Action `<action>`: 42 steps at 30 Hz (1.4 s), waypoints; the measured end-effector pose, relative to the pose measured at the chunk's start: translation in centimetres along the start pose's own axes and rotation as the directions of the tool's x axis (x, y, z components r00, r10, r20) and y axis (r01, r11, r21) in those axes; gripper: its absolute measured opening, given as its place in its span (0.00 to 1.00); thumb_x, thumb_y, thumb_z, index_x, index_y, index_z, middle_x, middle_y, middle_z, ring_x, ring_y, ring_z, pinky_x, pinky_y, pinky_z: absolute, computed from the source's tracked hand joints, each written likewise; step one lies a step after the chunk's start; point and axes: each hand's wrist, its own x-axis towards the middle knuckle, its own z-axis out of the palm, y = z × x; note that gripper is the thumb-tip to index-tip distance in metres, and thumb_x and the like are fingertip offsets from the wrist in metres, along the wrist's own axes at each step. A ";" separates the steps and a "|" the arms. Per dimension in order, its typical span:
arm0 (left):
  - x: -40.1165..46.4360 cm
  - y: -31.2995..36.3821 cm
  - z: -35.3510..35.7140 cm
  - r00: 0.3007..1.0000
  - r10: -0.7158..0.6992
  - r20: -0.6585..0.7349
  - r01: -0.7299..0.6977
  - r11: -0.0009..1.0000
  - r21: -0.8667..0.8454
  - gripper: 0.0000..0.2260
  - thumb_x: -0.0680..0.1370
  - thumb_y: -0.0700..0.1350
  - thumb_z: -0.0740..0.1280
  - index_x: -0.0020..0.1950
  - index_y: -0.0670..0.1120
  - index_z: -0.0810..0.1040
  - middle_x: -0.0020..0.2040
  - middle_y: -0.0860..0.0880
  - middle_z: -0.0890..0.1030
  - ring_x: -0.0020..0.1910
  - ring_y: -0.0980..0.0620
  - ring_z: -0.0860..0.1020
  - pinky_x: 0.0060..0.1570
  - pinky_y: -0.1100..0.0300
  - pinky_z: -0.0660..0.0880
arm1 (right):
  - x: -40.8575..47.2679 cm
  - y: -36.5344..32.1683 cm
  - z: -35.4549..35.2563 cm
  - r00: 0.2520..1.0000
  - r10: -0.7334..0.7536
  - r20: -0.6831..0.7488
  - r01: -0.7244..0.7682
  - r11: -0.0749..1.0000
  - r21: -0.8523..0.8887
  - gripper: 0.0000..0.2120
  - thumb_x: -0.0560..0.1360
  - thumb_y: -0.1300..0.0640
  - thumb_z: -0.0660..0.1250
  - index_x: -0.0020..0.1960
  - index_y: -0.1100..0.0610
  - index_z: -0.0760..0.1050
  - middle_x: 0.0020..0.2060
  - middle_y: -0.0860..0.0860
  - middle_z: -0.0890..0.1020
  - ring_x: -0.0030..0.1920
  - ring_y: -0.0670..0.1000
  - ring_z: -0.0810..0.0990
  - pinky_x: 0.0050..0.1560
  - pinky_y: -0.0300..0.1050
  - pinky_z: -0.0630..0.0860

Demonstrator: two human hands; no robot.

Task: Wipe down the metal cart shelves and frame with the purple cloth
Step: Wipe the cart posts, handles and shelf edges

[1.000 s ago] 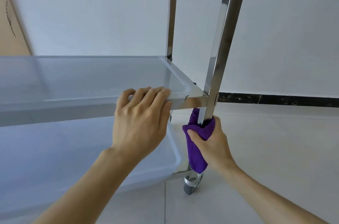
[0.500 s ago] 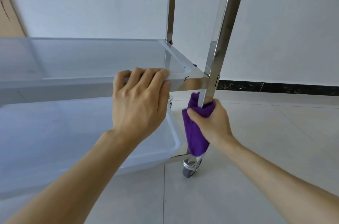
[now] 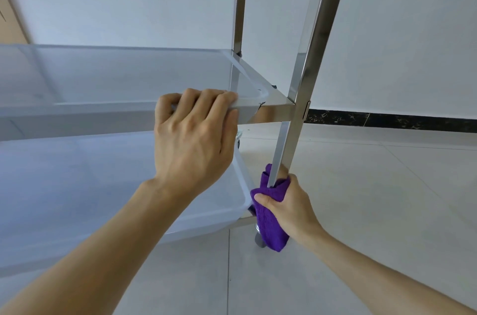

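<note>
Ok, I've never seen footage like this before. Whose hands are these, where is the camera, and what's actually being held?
There is no machine here: these are a person's two bare hands, filmed by one wide-angle camera worn on their head, looking forward and down.

In front of them is a metal cart. The left hand grips the front edge of the middle shelf, apparently steadying the cart. A clear plastic bin sits on that shelf, and another clear bin sits on the shelf below.

The right hand holds the purple cloth wrapped around the near upright post, low down near the bottom shelf. A caster wheel peeks out behind the cloth. The cart stands on a pale tiled floor against a white wall.
</note>
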 end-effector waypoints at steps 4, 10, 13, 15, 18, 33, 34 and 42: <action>0.1 0.0 -0.4 0.999 -0.001 0.051 0.001 1.000 0.000 0.12 0.82 0.46 0.58 0.58 0.49 0.80 0.52 0.54 0.83 0.48 0.48 0.78 0.53 0.53 0.65 | -1.3 -3.1 -2.0 0.981 -0.153 -0.116 0.156 0.988 0.010 0.26 0.68 0.53 0.79 0.57 0.36 0.69 0.55 0.41 0.80 0.53 0.41 0.81 0.52 0.40 0.81; 0.7 -0.2 -2.0 0.965 -0.019 0.260 0.047 0.994 -0.102 0.15 0.82 0.44 0.56 0.65 0.47 0.77 0.58 0.52 0.81 0.54 0.46 0.77 0.60 0.53 0.65 | -3.1 -11.3 -7.2 0.746 -0.645 -0.165 0.579 0.751 -0.318 0.32 0.69 0.46 0.76 0.70 0.43 0.68 0.63 0.37 0.74 0.65 0.42 0.72 0.63 0.35 0.70; 1.0 -1.4 -3.5 0.940 0.023 0.341 0.060 0.971 -0.230 0.18 0.81 0.42 0.55 0.70 0.45 0.72 0.62 0.50 0.78 0.58 0.47 0.75 0.63 0.56 0.64 | -1.9 -15.3 -7.4 0.487 -0.873 0.012 0.686 0.374 -0.624 0.33 0.71 0.49 0.76 0.72 0.58 0.69 0.64 0.50 0.75 0.65 0.53 0.70 0.66 0.46 0.68; 1.0 -2.6 -4.7 0.947 0.007 0.321 0.058 0.980 -0.190 0.18 0.81 0.44 0.56 0.69 0.47 0.72 0.62 0.51 0.78 0.58 0.48 0.75 0.64 0.53 0.65 | -0.5 -16.9 -6.3 0.438 -0.883 0.170 0.609 0.153 -0.778 0.33 0.71 0.48 0.76 0.70 0.61 0.70 0.63 0.54 0.76 0.63 0.59 0.71 0.65 0.54 0.68; 0.9 -4.9 -6.4 0.956 -0.089 0.279 0.106 0.993 -0.048 0.15 0.81 0.47 0.56 0.64 0.49 0.75 0.60 0.51 0.79 0.58 0.46 0.75 0.64 0.45 0.66 | 0.7 -17.0 -3.8 0.608 -0.685 0.401 0.505 -0.056 -0.861 0.41 0.68 0.44 0.77 0.73 0.60 0.65 0.65 0.54 0.74 0.65 0.60 0.70 0.66 0.54 0.65; -2.2 -11.5 -7.8 0.941 -0.331 0.071 0.321 0.939 0.124 0.15 0.82 0.44 0.52 0.50 0.49 0.79 0.45 0.53 0.80 0.46 0.48 0.73 0.57 0.49 0.62 | 0.2 -20.7 9.3 0.442 -0.794 0.417 0.545 -0.132 -0.828 0.17 0.72 0.66 0.61 0.60 0.63 0.71 0.49 0.57 0.79 0.48 0.59 0.76 0.56 0.53 0.72; -2.3 -11.7 -7.8 0.945 -0.320 0.066 0.309 0.942 0.134 0.15 0.82 0.43 0.52 0.49 0.48 0.79 0.45 0.53 0.80 0.46 0.48 0.73 0.56 0.49 0.62 | 0.0 -21.1 10.3 0.429 -0.794 0.430 0.560 -0.140 -0.817 0.18 0.72 0.67 0.60 0.61 0.63 0.70 0.49 0.57 0.78 0.48 0.59 0.76 0.56 0.53 0.72; -2.3 -11.7 -7.4 0.968 -0.236 0.085 0.235 0.972 0.027 0.15 0.84 0.46 0.54 0.52 0.49 0.80 0.47 0.54 0.81 0.46 0.51 0.74 0.56 0.55 0.59 | 0.8 -20.2 9.0 0.343 -0.853 0.393 0.495 -0.192 -0.848 0.12 0.70 0.69 0.61 0.51 0.60 0.75 0.37 0.53 0.78 0.35 0.54 0.76 0.41 0.46 0.72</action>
